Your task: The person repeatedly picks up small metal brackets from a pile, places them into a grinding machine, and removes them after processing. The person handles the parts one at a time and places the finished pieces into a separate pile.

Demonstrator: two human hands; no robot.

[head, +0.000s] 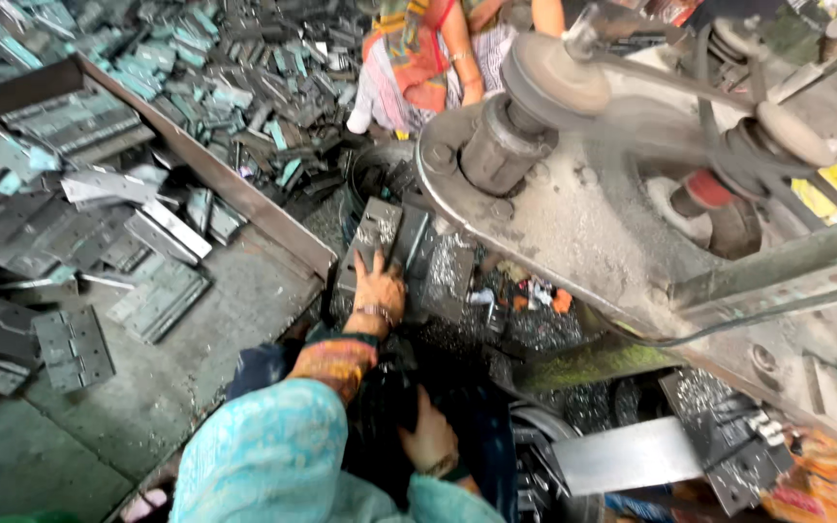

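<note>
My left hand reaches forward and presses on a stack of grey metal hinge plates standing on edge beside the machine base, with the fingers gripping the top plate. An orange patterned sleeve covers that arm. My right hand lies close to my body on dark cloth, fingers curled. What it holds, if anything, is hidden. A teal garment fills the bottom of the view.
A large dusty machine with a spinning pulley and belt stands at right. Heaps of hinge plates cover the floor at left behind a long metal bar. Another person sits at the back. Metal shavings lie near the stack.
</note>
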